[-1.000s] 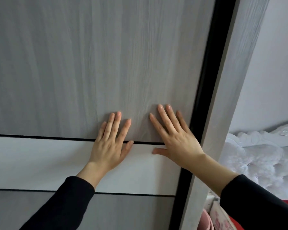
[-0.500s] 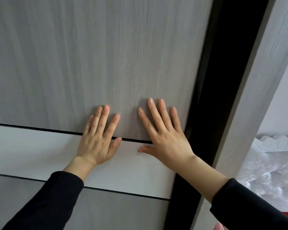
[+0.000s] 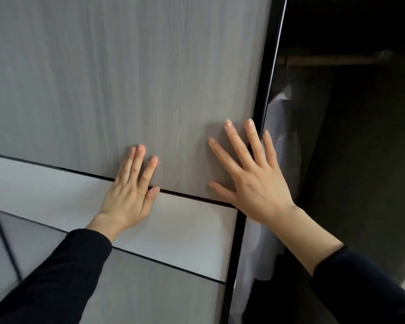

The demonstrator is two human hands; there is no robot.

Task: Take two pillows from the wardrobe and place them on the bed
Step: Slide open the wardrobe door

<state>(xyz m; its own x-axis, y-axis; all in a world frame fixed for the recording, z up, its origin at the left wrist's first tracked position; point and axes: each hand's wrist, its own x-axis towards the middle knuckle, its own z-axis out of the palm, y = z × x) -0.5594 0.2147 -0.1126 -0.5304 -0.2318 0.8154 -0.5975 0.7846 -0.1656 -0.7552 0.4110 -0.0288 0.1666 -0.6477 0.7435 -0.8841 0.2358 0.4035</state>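
Palms of left hand (image 3: 129, 197) and right hand (image 3: 255, 181) lie flat, released, on wardrobe door (image 3: 126, 78).

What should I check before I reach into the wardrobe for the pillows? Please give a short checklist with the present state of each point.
1. Sliding door pushed aside, opening wide enough for an arm: ok.
2. Both hands free: ok; left hand and right hand lie flat and open on the door.
3. Right hand's fingers away from the door's black edge: not ok, one reaches past it.
4. Pillows seen inside: cannot tell, the inside is dark.
5. Way in unblocked: cannot tell; a white garment hangs just inside.
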